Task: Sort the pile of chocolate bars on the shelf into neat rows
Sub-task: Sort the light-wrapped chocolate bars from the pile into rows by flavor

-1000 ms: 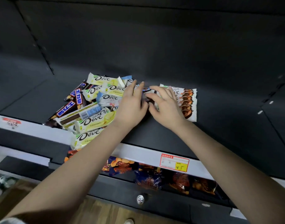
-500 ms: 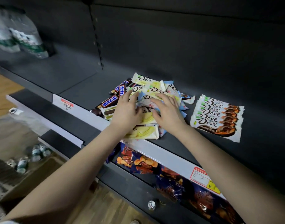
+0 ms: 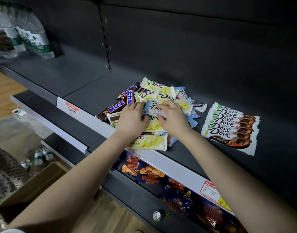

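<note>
Chocolate bars in mixed foil wrappers sit as a loose pile mid-way along the dark grey metal shelf, overlapping at all angles, some close to the near edge. Both hands are on one pale-blue-and-white Dove bar lying on top of the pile: left hand pinches its left end, right hand pinches its right side, fingers over the top, thumb at the near edge. Two-handed hold looks meant to lift it flat without dragging neighbours. Right of the pile, apart from it, a row of white-and-brown Dove bars lies shingled, logos all one way, so sorting looks to be by flavour and that row is the template. Judgement: early stage, one row done; yellow Dove bars and dark brown bars with blue lettering on the pile's left are unsorted. Bare shelf between pile and row is the likely next slot. Risk: slick wrappers; yellow bar at the near lip could slide off.
</note>
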A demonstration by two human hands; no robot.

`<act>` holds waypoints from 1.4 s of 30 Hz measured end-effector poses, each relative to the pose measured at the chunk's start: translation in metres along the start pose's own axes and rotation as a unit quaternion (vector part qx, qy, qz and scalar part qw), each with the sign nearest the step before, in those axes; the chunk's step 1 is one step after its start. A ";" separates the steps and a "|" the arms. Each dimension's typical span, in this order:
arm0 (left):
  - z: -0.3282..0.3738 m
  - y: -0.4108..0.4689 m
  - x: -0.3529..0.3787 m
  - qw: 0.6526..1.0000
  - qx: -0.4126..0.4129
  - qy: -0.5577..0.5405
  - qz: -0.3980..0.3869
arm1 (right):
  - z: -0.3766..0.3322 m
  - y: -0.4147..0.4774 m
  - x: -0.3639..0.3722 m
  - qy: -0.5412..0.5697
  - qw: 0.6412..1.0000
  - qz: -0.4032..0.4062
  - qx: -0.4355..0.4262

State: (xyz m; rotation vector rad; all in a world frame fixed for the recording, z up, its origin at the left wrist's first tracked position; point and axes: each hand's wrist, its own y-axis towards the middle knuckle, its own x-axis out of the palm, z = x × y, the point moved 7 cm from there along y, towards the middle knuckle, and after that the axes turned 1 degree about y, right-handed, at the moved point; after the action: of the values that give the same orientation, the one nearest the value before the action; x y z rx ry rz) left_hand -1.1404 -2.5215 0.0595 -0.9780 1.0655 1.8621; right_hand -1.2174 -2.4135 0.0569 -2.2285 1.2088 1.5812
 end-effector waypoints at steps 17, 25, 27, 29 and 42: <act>-0.006 0.005 -0.003 1.000 0.008 -0.014 -0.009 | -0.016 -0.029 0.000 0.011 0.994 -0.040 -0.101; -0.017 -0.018 -0.016 0.999 0.009 0.021 0.023 | -0.019 -0.027 0.004 -0.028 0.991 -0.109 -0.078; -0.021 -0.024 -0.021 0.999 0.002 0.017 0.042 | -0.018 -0.026 0.002 -0.016 0.993 -0.097 -0.072; -0.023 -0.030 -0.025 0.998 0.000 0.021 0.054 | -0.016 -0.027 -0.001 -0.001 0.994 -0.082 -0.072; 0.018 -0.057 -0.002 0.996 0.022 0.021 0.085 | 0.017 -0.042 -0.035 0.023 0.998 0.028 -0.048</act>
State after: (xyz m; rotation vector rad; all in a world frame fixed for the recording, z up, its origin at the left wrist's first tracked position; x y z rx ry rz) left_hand -1.0943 -2.4854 0.0497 -0.9304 1.2437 1.9532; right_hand -1.2048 -2.3584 0.0661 -2.3208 1.2429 1.6523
